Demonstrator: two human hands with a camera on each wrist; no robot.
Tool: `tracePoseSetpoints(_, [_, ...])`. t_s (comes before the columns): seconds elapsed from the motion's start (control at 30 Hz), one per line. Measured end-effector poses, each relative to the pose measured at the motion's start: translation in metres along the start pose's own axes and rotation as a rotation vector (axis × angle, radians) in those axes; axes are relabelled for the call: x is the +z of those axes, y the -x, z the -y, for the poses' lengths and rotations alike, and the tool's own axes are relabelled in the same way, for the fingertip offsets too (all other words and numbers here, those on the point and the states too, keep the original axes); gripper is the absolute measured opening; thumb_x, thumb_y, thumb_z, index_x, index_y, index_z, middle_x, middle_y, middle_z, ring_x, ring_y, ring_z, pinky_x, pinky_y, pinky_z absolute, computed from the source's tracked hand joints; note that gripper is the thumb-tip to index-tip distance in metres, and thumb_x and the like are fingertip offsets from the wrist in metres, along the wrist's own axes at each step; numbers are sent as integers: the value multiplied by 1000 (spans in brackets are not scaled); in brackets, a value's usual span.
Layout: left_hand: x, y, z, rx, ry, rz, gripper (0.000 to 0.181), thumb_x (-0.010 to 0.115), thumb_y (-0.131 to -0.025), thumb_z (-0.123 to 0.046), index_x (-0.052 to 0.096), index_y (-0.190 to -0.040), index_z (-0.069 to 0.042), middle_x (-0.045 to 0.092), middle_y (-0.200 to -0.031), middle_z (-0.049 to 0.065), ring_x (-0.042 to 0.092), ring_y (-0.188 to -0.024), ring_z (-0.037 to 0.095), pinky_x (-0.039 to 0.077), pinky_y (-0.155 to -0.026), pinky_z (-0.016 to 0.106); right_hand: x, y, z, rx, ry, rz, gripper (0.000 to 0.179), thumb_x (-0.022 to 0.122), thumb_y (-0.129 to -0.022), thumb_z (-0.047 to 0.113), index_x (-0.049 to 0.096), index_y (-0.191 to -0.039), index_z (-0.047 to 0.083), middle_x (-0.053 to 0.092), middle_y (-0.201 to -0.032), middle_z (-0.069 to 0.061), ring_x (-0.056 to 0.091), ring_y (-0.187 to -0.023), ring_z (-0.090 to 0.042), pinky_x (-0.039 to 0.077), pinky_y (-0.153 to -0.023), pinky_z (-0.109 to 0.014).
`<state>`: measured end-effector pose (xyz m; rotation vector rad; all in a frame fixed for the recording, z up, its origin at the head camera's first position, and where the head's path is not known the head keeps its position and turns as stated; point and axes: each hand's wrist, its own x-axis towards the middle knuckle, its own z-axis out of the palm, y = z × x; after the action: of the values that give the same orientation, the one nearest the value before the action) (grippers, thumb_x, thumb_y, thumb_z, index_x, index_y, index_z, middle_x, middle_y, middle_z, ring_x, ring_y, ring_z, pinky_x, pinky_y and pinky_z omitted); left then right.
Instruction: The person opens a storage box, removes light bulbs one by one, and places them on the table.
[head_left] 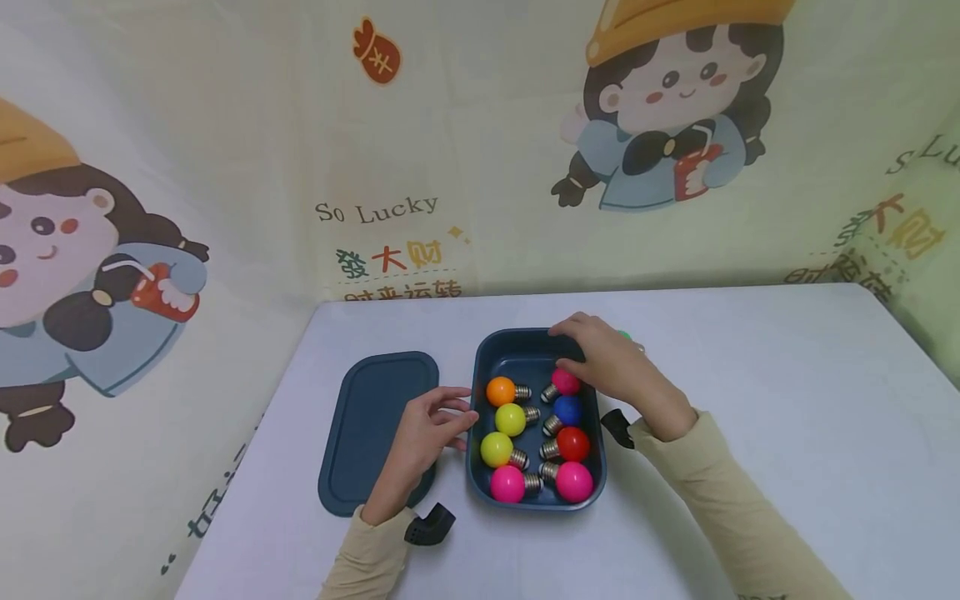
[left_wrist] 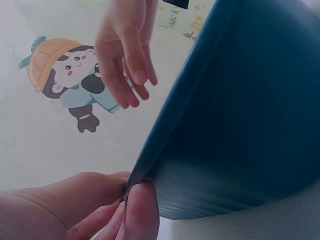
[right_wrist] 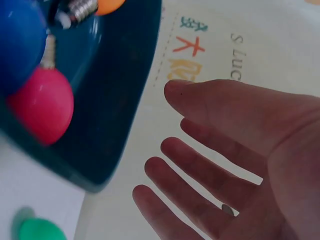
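Left hand (head_left: 431, 429) pinches the rim of the navy plastic box (head_left: 521, 364), likely to stop it sliding. Right hand (head_left: 611, 357) holds nothing, fingers spread, at the box's far right corner. Eight globe bulbs (head_left: 573, 444) inside, two columns, screw bases inward, probably for tidy packing. Green bulb (right_wrist: 42, 231) sits outside, near that corner. Lid (head_left: 367, 433) lies flat, left.

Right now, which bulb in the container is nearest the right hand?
The pink bulb beside the blue bulb; in the head view, the right hand overlaps no other one inside.
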<state>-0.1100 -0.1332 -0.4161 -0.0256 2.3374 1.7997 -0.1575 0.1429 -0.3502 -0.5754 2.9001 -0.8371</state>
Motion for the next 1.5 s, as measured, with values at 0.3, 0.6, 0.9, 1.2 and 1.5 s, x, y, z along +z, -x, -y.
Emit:
tracePoseSetpoints(0.3, [0, 1, 0, -3, 7, 13, 37, 77, -87, -12, 67, -122, -7, 68, -102, 12, 69, -75, 21, 61, -61, 32, 9, -9, 14, -46, -7, 53, 43, 72, -91, 13, 60, -129, -1, 59, -131, -20, 57, -120, -35, 52, -100, -48])
tracePoseSetpoints(0.6, [-2, 0, 2, 3, 29, 18, 38, 78, -86, -12, 67, -122, -5, 67, -102, 14, 67, -74, 20, 62, -61, 35, 21, -19, 27, -68, -21, 136, 43, 71, -92, 15, 59, -130, -2, 63, -127, -18, 60, -115, -31, 51, -103, -45])
tracePoseSetpoints(0.9, [-2, 0, 3, 2, 24, 21, 38, 78, -86, -13, 67, -122, -6, 67, -102, 14, 68, -75, 20, 61, -61, 32, 28, -27, 32, -88, -39, 188, 41, 72, -92, 14, 61, -127, -2, 64, -125, -18, 62, -113, -32, 52, -100, -44])
tracePoseSetpoints(1.2, [0, 0, 3, 5, 28, 19, 38, 77, -86, -12, 67, -122, -5, 67, -102, 14, 68, -74, 20, 61, -60, 31, 36, -34, 31, -59, -37, 255, 42, 71, -93, 19, 61, -128, -1, 64, -127, -18, 61, -114, -31, 51, -102, -45])
tracePoseSetpoints(1.5, [0, 0, 4, 4, 39, 25, 37, 77, -86, -11, 67, -122, -5, 66, -102, 15, 68, -75, 20, 61, -61, 31, 46, -41, 31, -40, -25, 296, 40, 71, -93, 22, 63, -126, 1, 65, -124, -16, 61, -107, -28, 52, -100, -45])
